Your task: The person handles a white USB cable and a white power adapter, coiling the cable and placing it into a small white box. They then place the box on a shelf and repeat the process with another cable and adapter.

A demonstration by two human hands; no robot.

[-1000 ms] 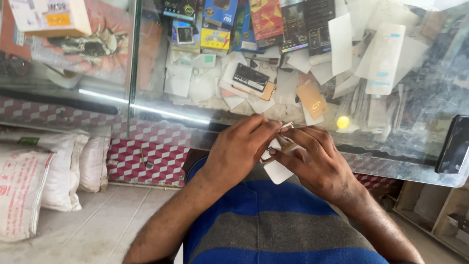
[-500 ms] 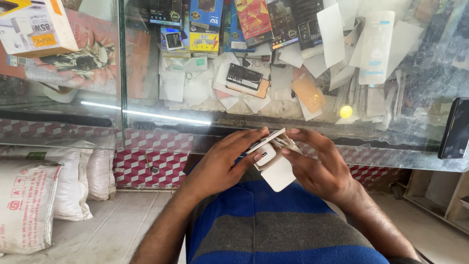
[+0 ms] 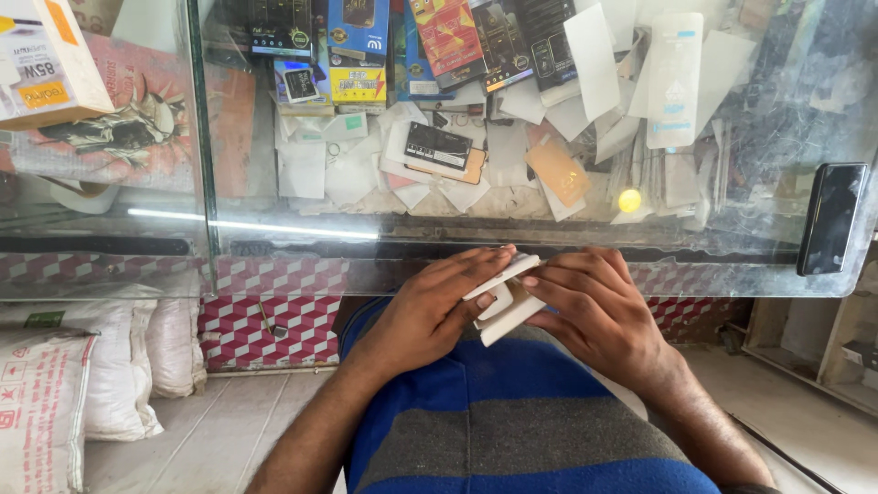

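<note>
Bright daylight, glare on glass point(image 3: 274, 226)

White box point(image 3: 506, 305), blue-and-grey striped shirt point(image 3: 512, 412), seemingly black phone point(image 3: 830, 218).

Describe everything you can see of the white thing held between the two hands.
The white packet looks like thin card or plastic, flat and oblong, in two layers: an upper piece tilted up to the right and a lower one beneath it. The left hand and right hand pinch it from both sides, before the glass counter. Details are unclear.
</note>
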